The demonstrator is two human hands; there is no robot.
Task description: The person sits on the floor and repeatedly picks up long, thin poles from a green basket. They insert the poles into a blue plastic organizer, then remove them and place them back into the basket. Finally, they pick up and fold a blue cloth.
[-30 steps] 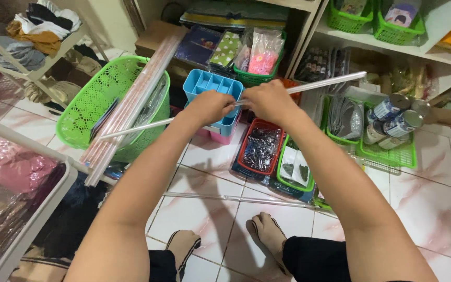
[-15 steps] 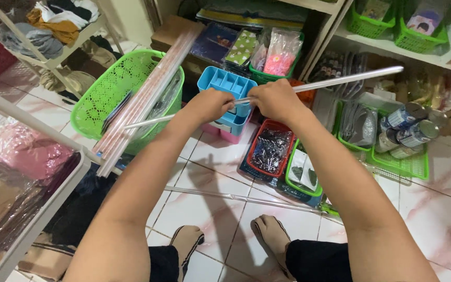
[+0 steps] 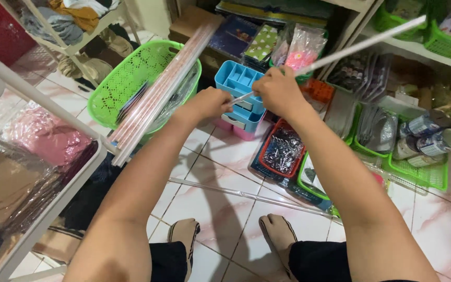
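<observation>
1. white rod (image 3: 364,44) sits in both your hands, held in the air above the blue divided tray (image 3: 240,86) and the red basket (image 3: 283,151) on the tiled floor (image 3: 220,203).
2. your right hand (image 3: 279,93) is curled tight around the rod near its lower part; your left hand (image 3: 208,104) pinches the near tip with fingers closed narrow.
3. room is tight: the green basket (image 3: 131,78) with its bundle of long sticks (image 3: 163,89) lies just left of your left hand, shelves with green bins (image 3: 447,44) crowd the rod's far end at upper right, and a white rack rail (image 3: 43,102) crosses at left.
4. open floor shows only near your feet, where a clear thin rod (image 3: 246,196) lies across the tiles.
5. against half a second ago, the rod has swung steeper, its far end now higher and nearer the shelf; your hands stay over the blue tray.
6. the long axis runs from lower left at your hands up to the upper right, the far end pointing toward the shelf.
</observation>
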